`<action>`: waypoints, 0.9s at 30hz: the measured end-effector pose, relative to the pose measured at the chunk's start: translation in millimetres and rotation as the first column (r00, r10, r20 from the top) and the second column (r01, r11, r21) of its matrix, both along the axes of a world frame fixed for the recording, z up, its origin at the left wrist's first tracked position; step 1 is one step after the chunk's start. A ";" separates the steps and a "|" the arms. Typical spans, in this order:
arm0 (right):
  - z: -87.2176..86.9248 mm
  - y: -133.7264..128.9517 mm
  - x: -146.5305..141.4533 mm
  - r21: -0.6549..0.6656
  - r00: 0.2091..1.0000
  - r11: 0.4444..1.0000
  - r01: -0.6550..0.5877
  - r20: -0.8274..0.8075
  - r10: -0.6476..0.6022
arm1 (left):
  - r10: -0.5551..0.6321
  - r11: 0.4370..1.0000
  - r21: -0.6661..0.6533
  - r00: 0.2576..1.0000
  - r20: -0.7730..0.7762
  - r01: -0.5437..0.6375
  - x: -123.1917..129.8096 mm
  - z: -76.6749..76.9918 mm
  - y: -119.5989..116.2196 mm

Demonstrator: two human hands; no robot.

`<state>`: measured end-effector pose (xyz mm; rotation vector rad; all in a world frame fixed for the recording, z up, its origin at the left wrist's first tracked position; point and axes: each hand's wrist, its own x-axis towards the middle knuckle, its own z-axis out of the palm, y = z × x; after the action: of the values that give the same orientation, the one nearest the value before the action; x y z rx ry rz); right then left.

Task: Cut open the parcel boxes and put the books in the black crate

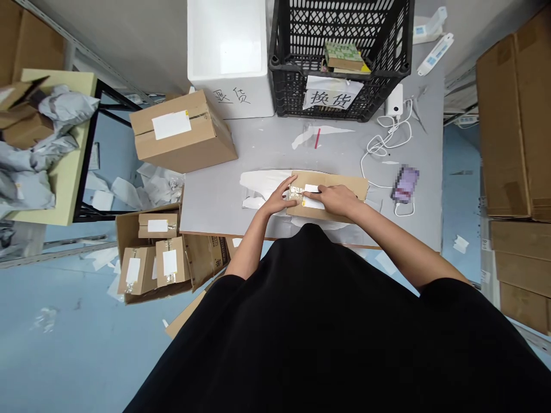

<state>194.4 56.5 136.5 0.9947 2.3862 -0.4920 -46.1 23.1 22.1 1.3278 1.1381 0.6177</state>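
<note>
A flat brown cardboard box [355, 184] lies on the grey table in front of me, with a white label [313, 201] and clear tape [296, 193] toward its left end. My left hand [278, 198] rests at that left end, thumb and fingers spread apart. Over the label, my right hand [338, 199] is closed, its fingertips pointing left toward the tape. A thin dark item shows at its fingers; its kind is not clear. White paper or plastic sheeting [262, 182] lies beneath and beside the box.
A taped carton [185, 143] stands at left, beside a white foam bin [230, 94] and a black crate [284, 94] holding small packs. A phone [404, 183] with a white cable lies right. Below left, an open carton [187, 209] holds smaller boxes.
</note>
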 end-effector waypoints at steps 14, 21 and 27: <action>0.3 -3.4 33.4 -0.021 0.996 0.997 0.077 0.041 -0.076 | -0.007 0.999 -0.036 1.000 -0.010 0.007 -0.7 3.2 -0.8; 0.0 -3.5 50.7 -0.011 0.993 0.997 0.075 0.097 -0.074 | 0.004 0.999 -0.035 1.000 -0.013 -0.005 -0.8 3.8 -0.1; 7.7 -11.8 93.3 0.001 0.980 0.990 0.138 0.146 -0.137 | -0.020 0.999 -0.039 0.999 -0.030 0.018 -2.4 1.9 -0.1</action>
<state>287.7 44.8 144.2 1.1560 2.1940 -0.4630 -48.5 22.9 24.1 1.3175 1.1549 0.5613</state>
